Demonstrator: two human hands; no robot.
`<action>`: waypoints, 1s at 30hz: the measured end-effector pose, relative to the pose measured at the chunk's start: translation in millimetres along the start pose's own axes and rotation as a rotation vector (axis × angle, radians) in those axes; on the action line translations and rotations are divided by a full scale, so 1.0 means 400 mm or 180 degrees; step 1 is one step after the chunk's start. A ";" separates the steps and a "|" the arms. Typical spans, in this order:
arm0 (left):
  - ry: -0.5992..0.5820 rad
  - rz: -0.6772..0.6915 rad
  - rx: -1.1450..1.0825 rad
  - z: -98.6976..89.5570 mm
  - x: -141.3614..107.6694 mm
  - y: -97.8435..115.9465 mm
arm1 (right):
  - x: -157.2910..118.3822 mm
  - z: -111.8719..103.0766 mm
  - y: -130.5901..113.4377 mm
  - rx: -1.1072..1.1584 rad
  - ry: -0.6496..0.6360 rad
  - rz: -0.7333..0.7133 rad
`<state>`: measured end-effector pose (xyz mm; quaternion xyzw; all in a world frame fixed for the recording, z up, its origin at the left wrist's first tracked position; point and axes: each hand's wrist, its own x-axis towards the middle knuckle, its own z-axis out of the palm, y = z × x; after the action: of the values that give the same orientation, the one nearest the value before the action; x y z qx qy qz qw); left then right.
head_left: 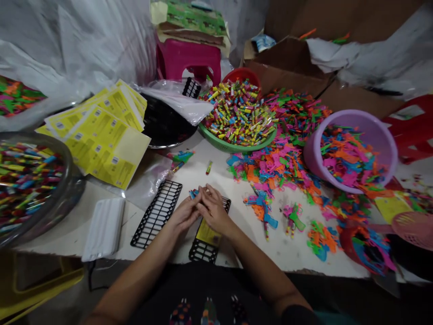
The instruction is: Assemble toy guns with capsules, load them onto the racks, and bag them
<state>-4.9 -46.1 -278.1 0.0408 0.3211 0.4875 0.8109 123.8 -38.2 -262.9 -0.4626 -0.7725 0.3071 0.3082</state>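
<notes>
no readable text or numbers anywhere, print on the yellow label sheets (pixel 104 142) too small to make out, their dark barcode-like blocks equally unreadable

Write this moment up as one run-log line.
LEFT HAND: small blue piece in fingers | RIGHT HAND: against left | NEARBY: black grid, green basin, purple bucket

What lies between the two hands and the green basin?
In the head view, one small tube lies between the green basin and the left hand and right hand.
</notes>
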 end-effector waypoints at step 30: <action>0.0759 0.0082 0.1503 0.014 -0.022 -0.017 | 0.069 -0.117 0.231 -0.1945 0.0049 0.0955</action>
<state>0.6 -55.6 -272.1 0.1754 0.5187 0.4107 0.7291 197.3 31.0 -298.8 -0.6444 -0.7498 0.0999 0.1125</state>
